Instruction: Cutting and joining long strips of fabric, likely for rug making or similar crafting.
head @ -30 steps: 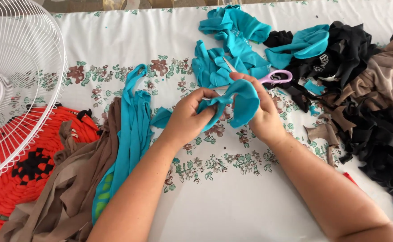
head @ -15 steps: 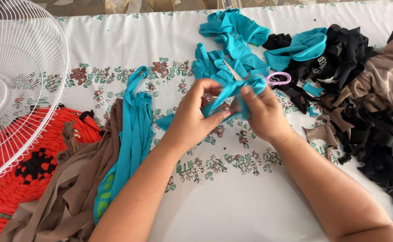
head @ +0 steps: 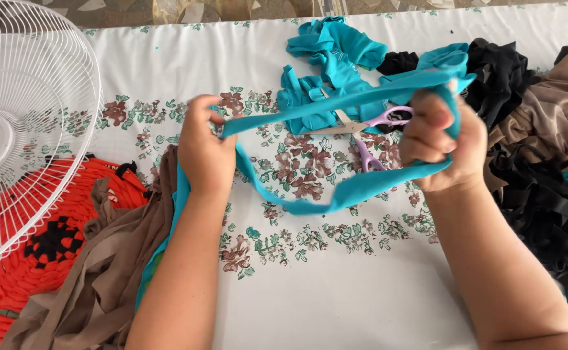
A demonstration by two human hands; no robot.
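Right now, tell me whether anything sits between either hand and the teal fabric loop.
Nothing does. The left hand and the right hand each grip an end of the teal fabric loop, stretched between them above the tablecloth. The scissors lie underneath, not touching it as far as shows.

Fan guard [head: 31, 129]: cut off by the left and top edges; only part of the ring shows. Red mat [head: 44, 240]: partly under the guard and the brown strips [head: 102, 272], and cut by the left and bottom edges. Both forearms run out at the bottom edge. Teal strip [head: 336, 104]: its ends vanish inside the left hand [head: 205, 152] and the right hand [head: 438, 144]. Scissors [head: 368, 133]: one loop partly behind the strip, blade tips too dim to make out. Black pile [head: 543, 201]: cut by the right edge.
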